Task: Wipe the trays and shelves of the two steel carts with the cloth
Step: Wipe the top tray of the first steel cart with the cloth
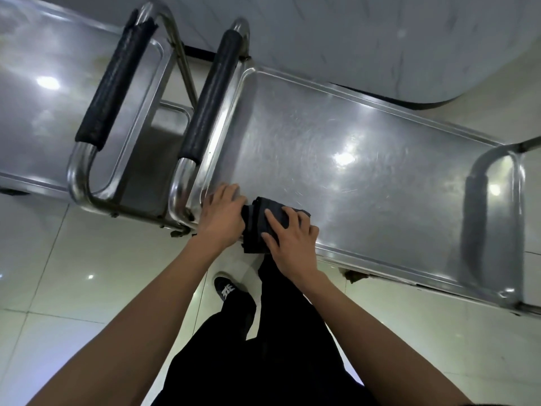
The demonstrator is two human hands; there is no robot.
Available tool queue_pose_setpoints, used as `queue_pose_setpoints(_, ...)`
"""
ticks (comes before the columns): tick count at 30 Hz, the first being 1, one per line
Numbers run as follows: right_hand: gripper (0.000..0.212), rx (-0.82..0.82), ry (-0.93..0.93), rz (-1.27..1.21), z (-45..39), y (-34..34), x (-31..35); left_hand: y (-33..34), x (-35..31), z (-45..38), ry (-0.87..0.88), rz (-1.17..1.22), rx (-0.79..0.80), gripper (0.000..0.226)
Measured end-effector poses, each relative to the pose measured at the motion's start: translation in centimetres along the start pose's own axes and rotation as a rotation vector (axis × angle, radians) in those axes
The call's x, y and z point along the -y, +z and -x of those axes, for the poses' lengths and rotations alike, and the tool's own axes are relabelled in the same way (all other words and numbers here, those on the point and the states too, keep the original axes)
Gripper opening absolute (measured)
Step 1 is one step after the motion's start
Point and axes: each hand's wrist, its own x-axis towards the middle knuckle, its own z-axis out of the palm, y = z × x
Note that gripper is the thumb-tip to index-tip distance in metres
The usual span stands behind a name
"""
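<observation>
A folded dark grey cloth (259, 221) lies on the near left corner of the right steel cart's top tray (366, 171), partly hanging over the near rim. My right hand (288, 235) presses flat on top of the cloth with fingers spread. My left hand (221, 213) grips the cloth's left side at the tray's corner, next to the cart's black-padded handle (210, 95). The left steel cart's top tray (44, 92) reaches in from the left, and its own padded handle (114, 83) stands beside the other. A lower shelf (164, 142) shows between the handles.
Glossy pale floor tiles (73, 273) surround the carts. A grey wall base with a dark skirting strip (409, 104) runs behind the right cart. My dark trousers and a shoe (228, 290) stand against the cart's near edge. The right cart's far handle loop (494, 200) rises at right.
</observation>
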Motion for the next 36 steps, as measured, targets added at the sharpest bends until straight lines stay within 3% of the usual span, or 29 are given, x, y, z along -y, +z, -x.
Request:
queue_pose_setpoints(5,0.05,-0.109,-0.09,-0.035,-3.4,0.0,-1.9,-1.4,-0.7,-2.7,-0.033,0.043,-0.071,0.032)
queue_pose_setpoints(10,0.047,-0.158,-0.048,-0.083,-9.4,-0.8,-4.3,-2.3,-1.9,-5.5,-0.049,0.085,-0.143,0.042)
queue_pose_setpoints(14,0.045,-0.2,-0.038,-0.113,-16.6,-2.1,-6.3,-2.1,-2.5,-7.1,-0.111,0.048,-0.08,0.045)
queue_pose_setpoints(25,0.046,-0.272,-0.047,-0.139,-38.2,-6.3,-7.4,0.3,-3.3,-7.7,-0.199,-0.029,-0.277,0.033)
queue_pose_setpoints(31,0.047,-0.264,-0.031,-0.126,-38.6,-6.2,-4.9,0.7,-3.6,-7.2,-0.232,0.01,-0.256,0.031)
queue_pose_setpoints(36,0.052,-0.174,-0.127,-0.098,-34.1,-5.5,-2.9,1.1,-4.1,-5.9,-0.234,-0.019,-0.199,0.044)
